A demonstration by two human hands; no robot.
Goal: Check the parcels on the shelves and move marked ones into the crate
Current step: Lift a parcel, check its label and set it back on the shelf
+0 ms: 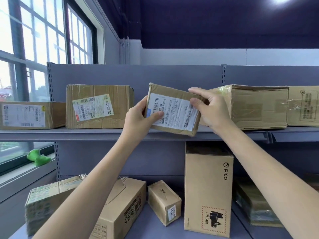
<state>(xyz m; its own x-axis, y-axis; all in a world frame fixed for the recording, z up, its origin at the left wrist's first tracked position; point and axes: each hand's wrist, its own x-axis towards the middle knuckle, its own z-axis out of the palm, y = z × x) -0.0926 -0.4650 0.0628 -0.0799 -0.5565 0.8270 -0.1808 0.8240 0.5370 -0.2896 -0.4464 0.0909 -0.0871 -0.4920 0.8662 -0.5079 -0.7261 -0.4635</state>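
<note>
A small brown parcel (174, 110) with a white shipping label and a small blue sticker at its left edge is held tilted in front of the upper shelf (103, 134). My left hand (140, 116) grips its left side, thumb on the label near the sticker. My right hand (209, 107) holds its right end, fingers over the top edge. The label faces me. No crate is in view.
On the upper shelf stand a flat labelled box (29, 115), a taped labelled box (98, 106) and two big boxes (255, 106) at the right. The lower shelf holds a tall PICO box (208, 188), a small box (164, 202) and several others. Windows are at the left.
</note>
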